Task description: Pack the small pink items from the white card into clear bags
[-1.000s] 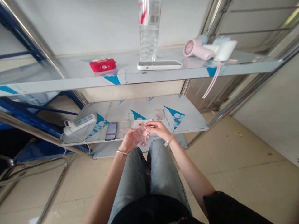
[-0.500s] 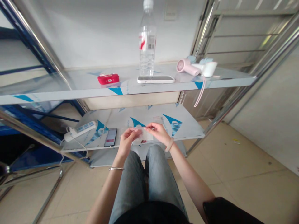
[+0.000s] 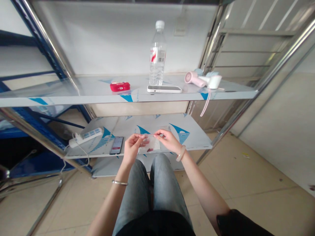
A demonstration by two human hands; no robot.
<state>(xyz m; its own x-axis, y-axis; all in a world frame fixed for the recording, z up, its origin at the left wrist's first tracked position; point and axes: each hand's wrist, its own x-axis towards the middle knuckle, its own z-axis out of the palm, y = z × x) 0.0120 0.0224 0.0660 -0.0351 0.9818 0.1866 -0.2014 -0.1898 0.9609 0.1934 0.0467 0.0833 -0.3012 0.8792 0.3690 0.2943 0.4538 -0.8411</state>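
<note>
L fingers, R fingers, both pinching clear bag at top, bag hanging btwn.

Clear bag: thin plastic, glossy. Upper shelf: smooth, shiny, looks metal under printed film. Rack post: polished metal. Bottle: clear plastic, ribbed. Pink fan: smooth plastic, satin. Jeans: matt denim. Floor tiles: smooth, faint sheen.

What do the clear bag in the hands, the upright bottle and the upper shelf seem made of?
Clear bag: thin, glossy plastic film, likely; a reddish item shows through.
Bottle: clear, shiny, probably plastic, by its transparent, rippled lower body.
Upper shelf: smooth, perhaps sheet metal by its grey sheen; blue-marked film seems to cover it.
</note>
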